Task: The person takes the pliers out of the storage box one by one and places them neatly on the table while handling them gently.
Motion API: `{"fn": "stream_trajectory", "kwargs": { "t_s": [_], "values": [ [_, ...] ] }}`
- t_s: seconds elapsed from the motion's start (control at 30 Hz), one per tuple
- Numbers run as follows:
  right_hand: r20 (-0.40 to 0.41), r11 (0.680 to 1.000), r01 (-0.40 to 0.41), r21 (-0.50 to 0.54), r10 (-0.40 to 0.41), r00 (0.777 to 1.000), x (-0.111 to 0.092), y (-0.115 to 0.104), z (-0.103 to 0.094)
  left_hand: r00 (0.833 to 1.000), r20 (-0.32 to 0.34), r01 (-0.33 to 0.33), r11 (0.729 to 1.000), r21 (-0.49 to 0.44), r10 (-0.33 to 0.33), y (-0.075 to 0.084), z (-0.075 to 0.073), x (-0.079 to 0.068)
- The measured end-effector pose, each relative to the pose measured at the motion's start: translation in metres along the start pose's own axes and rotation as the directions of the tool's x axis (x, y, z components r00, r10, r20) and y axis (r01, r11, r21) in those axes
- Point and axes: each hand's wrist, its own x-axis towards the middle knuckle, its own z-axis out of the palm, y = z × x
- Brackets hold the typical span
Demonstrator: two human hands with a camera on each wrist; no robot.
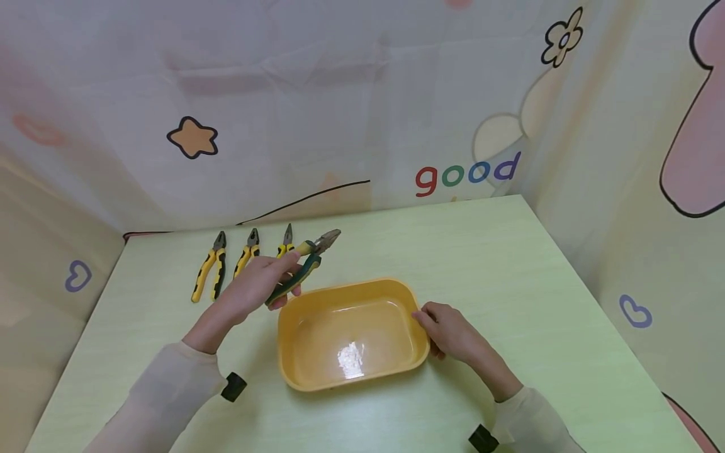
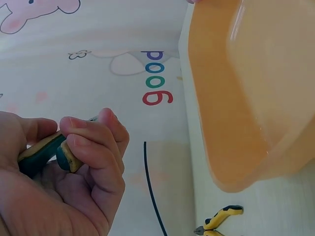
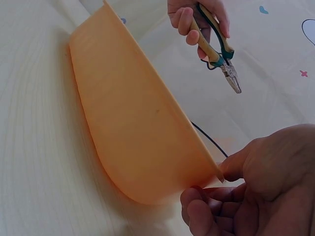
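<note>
My left hand [image 1: 257,283] grips a pair of green-and-yellow combination pliers [image 1: 308,267], fingers curled round the handles. The metal nose points up and to the right, beyond the back left corner of a yellow plastic bin [image 1: 354,290]. In the right wrist view these pliers [image 3: 227,69] hang in the air past the bin's far side. At the bin's right end my right hand [image 1: 453,330] holds the rim, thumb on top and fingers beneath the lip. Nothing lies inside the bin. Part of the pliers' handles is hidden by my left palm and fingers.
Three yellow-and-black pliers lie in a row at the back left: one pair [image 1: 219,258] at the left, another [image 1: 253,239] partly behind my left hand, and a third [image 1: 288,236]. A printed cloth [image 1: 317,126] hangs behind the pale green table [image 1: 493,251].
</note>
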Motion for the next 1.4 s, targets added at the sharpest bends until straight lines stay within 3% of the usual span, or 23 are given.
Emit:
{"fn": "stream_trajectory", "kwargs": {
  "t_s": [0.53,1.03,1.4],
  "values": [
    [-0.001,1.000,-0.002,0.005,0.002,1.000,-0.001,0.000,0.000,0.999,-0.030,-0.022,1.000,-0.012,0.021,-0.004,-0.012,-0.001],
    [0.001,1.000,-0.007,-0.006,0.007,1.000,0.000,-0.003,-0.001,0.993,-0.116,0.012,0.998,-0.061,-0.019,-0.015,-0.030,-0.004],
    [0.006,1.000,-0.011,-0.001,0.011,1.000,-0.001,-0.001,0.000,0.989,-0.141,0.038,0.994,-0.102,-0.053,-0.027,-0.047,-0.006]
  ]
}}
